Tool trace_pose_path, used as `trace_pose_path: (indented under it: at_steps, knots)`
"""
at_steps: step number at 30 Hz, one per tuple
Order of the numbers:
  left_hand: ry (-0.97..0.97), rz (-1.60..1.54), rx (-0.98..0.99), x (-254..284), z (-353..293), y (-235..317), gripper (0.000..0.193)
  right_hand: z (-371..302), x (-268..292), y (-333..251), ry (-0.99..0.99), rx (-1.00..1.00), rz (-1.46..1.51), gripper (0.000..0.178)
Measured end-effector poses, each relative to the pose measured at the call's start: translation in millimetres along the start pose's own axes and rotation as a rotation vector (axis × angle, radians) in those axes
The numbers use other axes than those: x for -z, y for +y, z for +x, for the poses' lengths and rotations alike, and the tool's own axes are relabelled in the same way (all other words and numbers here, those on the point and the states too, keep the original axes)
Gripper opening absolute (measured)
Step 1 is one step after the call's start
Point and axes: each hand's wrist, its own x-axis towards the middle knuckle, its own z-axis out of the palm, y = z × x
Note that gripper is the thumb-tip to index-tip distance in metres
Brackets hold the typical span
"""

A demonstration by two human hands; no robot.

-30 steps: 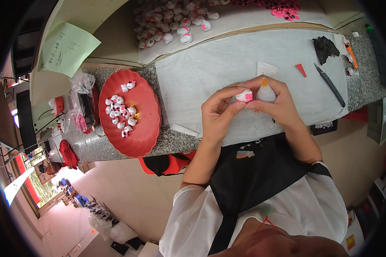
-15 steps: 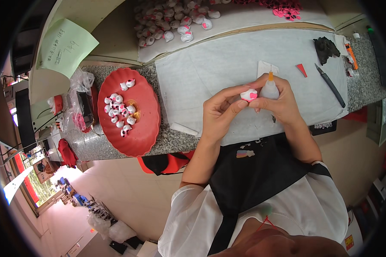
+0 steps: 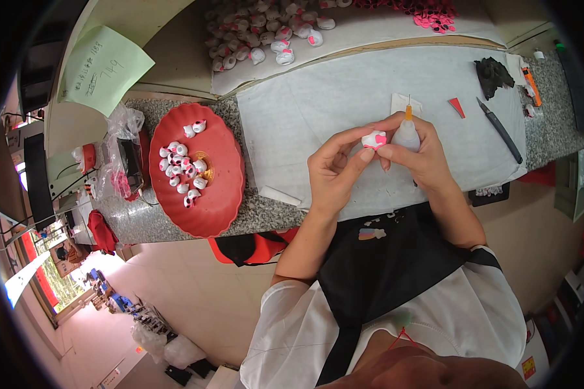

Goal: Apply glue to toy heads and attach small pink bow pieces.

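Observation:
Between the fingertips of my left hand (image 3: 334, 172) is a small white figurine head (image 3: 373, 139) with bright pink parts. My right hand (image 3: 425, 159) holds a translucent squeeze bottle (image 3: 406, 136) upright against the palm, its orange needle tip pointing away from me. The right thumb and a fingertip also touch the figurine head's right side. Both hands are closed and hover over the white sheet (image 3: 305, 97) on the bench. The undersides of the head and the bottle are hidden by my fingers.
A red scalloped tray (image 3: 217, 204) with several similar heads stands left. Many more white heads (image 3: 284, 55) and pink pieces (image 3: 435, 24) lie on the rear shelf. On the right are a grey-handled craft knife (image 3: 503, 133), a red sliver (image 3: 457, 107) and a crumpled black cloth (image 3: 494, 76).
The figurine head has turned slightly and shifted a little to the left between my fingers. My right hand still keeps the bottle in its grasp.

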Motion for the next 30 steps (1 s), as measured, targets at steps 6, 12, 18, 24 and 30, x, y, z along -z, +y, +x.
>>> trace_pose_path:
  at_steps: [6,12,18,24,30]
  knots:
    - [-0.121,-0.17,-0.02,5.7,1.3,-3.8,0.021,-1.2,-0.8,-0.2,-0.057,0.0,0.004,0.02]
    - [-0.141,-0.107,-0.128,5.8,-0.7,-2.9,0.018,-6.8,-2.9,0.4,-0.036,0.016,-0.039,0.02]
    - [0.092,0.268,-0.334,20.6,-4.8,26.7,0.021,0.1,-8.6,-8.7,-0.005,0.008,-0.042,0.034]
    - [0.778,1.185,-0.699,61.8,9.2,78.6,0.027,4.6,10.6,-10.4,0.075,0.079,-0.083,0.038]
    - [0.24,1.422,-0.567,61.5,90.0,44.7,0.023,-2.8,6.4,-9.6,0.121,0.108,-0.072,0.037]
